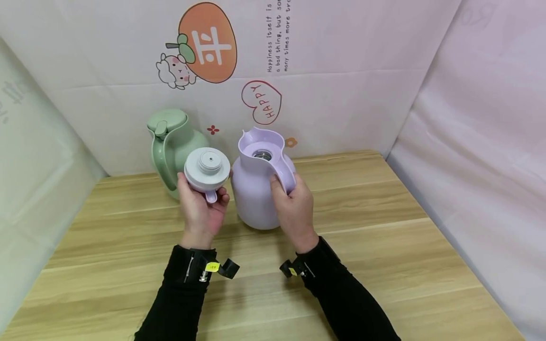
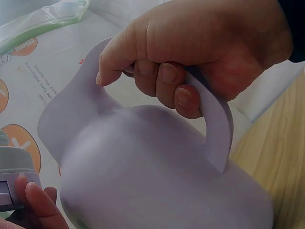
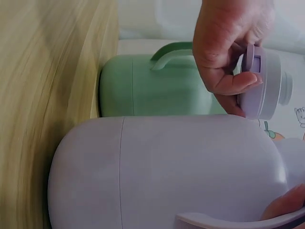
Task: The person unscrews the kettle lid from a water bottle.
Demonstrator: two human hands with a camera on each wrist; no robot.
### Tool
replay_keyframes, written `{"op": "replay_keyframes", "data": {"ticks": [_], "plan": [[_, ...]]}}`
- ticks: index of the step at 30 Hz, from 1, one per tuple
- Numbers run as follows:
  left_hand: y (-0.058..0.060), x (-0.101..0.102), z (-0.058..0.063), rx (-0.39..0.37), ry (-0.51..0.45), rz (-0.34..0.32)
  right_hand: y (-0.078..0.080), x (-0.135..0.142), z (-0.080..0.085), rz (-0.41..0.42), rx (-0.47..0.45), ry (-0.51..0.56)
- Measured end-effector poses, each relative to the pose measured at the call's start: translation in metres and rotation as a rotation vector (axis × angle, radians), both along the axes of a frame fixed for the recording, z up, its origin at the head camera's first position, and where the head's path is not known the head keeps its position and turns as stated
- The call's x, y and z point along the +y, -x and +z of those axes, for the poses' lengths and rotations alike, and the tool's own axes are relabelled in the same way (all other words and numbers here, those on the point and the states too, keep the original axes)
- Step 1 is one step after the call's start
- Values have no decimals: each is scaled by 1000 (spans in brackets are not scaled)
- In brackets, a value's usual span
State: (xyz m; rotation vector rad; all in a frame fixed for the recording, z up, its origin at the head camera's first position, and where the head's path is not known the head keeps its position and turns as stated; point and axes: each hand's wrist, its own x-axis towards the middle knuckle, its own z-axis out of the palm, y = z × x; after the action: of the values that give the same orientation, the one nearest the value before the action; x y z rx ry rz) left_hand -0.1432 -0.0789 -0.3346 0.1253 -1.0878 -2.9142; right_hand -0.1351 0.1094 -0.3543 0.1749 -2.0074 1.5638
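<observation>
My right hand (image 1: 292, 208) grips the handle of a lavender thermos jug (image 1: 256, 203), thumb along the handle's top and fingers curled through the loop. The jug's top is uncovered, with a round shiny mouth showing inside the collar. Whether its base touches the table is unclear. To its left, my left hand (image 1: 200, 208) holds the jug's lid (image 1: 207, 173) from below, off the table. The lid's grey-white stopper side faces up, and its lavender lever points toward me. Close up, the right wrist view shows thumb and fingers around the lid (image 3: 259, 90).
Behind the left hand a green thermos jug (image 1: 192, 142) stands with its lid on, near the table's back edge. The wood-grain table (image 1: 362, 237) meets a printed white cloth (image 1: 341, 104) at the back; pale cloth also hangs at both sides.
</observation>
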Motion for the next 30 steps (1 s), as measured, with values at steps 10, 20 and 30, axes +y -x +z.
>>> {"op": "replay_keyframes", "data": {"ticks": [10,20,30], "plan": [[5,2,-9,-75,-12,-10,15,8,0,-55,13,-13],[12,10,-21,-99,62,-48,29,20,0,-95,-11,-8],[16,15,-32,-54,109,-112,39,28,1,-105,-13,-20]]}}
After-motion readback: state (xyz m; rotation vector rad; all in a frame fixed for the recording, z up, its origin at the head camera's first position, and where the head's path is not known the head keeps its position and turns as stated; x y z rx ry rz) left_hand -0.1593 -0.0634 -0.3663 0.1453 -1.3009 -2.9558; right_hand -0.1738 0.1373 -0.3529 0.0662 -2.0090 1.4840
